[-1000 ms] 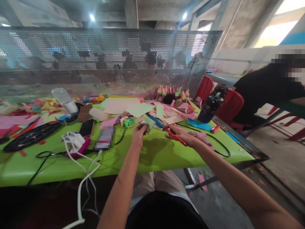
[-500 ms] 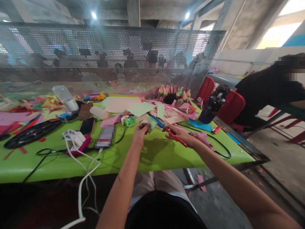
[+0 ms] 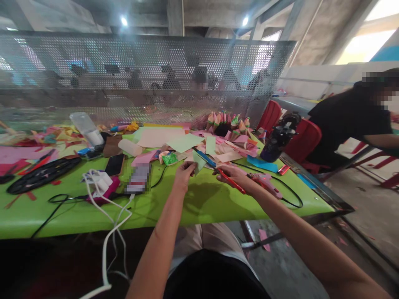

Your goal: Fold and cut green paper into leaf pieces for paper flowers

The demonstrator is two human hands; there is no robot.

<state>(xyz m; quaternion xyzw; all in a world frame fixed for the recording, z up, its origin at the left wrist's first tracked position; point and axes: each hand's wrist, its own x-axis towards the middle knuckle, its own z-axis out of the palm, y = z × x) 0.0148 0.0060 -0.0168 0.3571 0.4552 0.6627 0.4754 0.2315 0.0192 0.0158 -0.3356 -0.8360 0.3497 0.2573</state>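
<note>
My left hand (image 3: pixel 186 169) pinches a small piece of pale green paper (image 3: pixel 198 162) between thumb and fingers, raised above the green tabletop. To its right, my right hand (image 3: pixel 232 175) is closed around red-handled scissors (image 3: pixel 231 181). Their long bluish blades point up and left, against the green paper. Just beyond my hands are a larger light green sheet (image 3: pixel 183 142) and a crumpled green and peach paper piece (image 3: pixel 168 158). A pink glue gun (image 3: pixel 264 182) with a black cord lies right of my right hand.
A phone (image 3: pixel 114 165), white cables (image 3: pixel 107 245) and a pink power strip (image 3: pixel 109 192) lie at left. Paper cones (image 3: pixel 222 119) stand at the back before a perforated metal screen (image 3: pixel 140 74). A dark bottle (image 3: pixel 279 137) stands right. Beyond it, a person (image 3: pixel 346 116) leans over.
Both hands keep their grips, and the scissors stay by the green paper, which has tilted slightly. At the right, the other person's forearm shows more.
</note>
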